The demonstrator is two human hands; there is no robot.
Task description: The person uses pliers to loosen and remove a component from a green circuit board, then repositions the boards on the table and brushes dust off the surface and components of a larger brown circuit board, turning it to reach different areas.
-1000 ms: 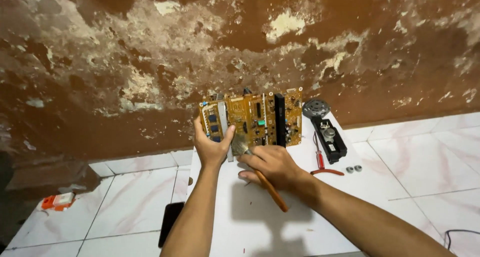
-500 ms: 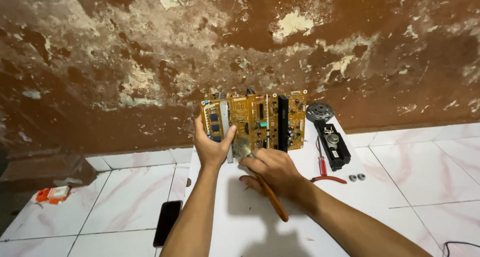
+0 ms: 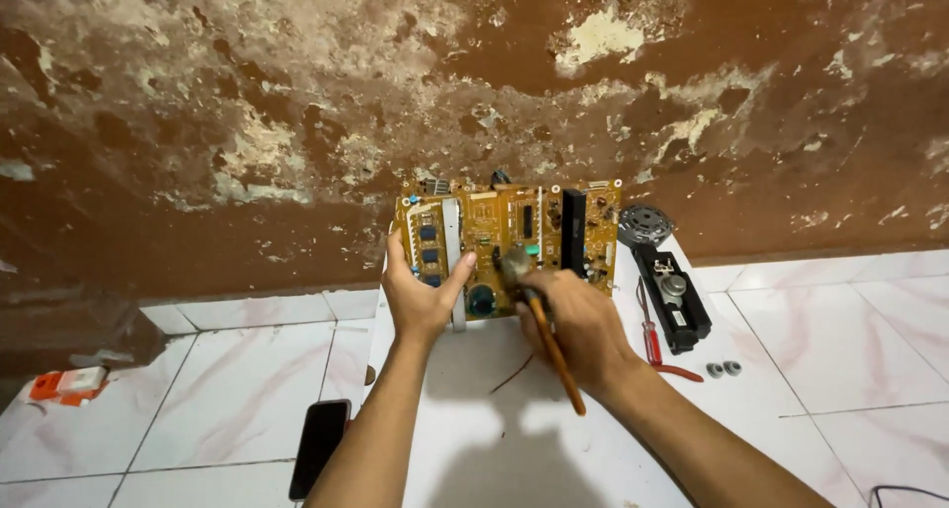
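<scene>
— Yellow circuit board (image 3: 509, 246) stands upright against the wall, on the white sheet (image 3: 494, 419)?
— Yes. Left hand (image 3: 420, 300) grasps the board's lower left edge.
— And the right hand (image 3: 578, 325)?
— Clenched around a brush (image 3: 539, 310), bristles touching the board's lower middle.
— Smaller things?
— Black part (image 3: 674, 298), then red screwdriver (image 3: 652, 342), right of the board.

The scene is evenly and fairly brightly lit, with warm colour overall. Light comes from above and behind the camera: soft, dark shadows of the arms and head fall on the white board (image 3: 474, 419) toward its near edge. The pale floor tiles (image 3: 247, 389) show a mild sheen but no harsh glare. Focus is sharp across the middle; the brush head (image 3: 515, 264) is slightly blurred. The far left edge is dimmer, and lines bow a little toward the frame corners.
</scene>
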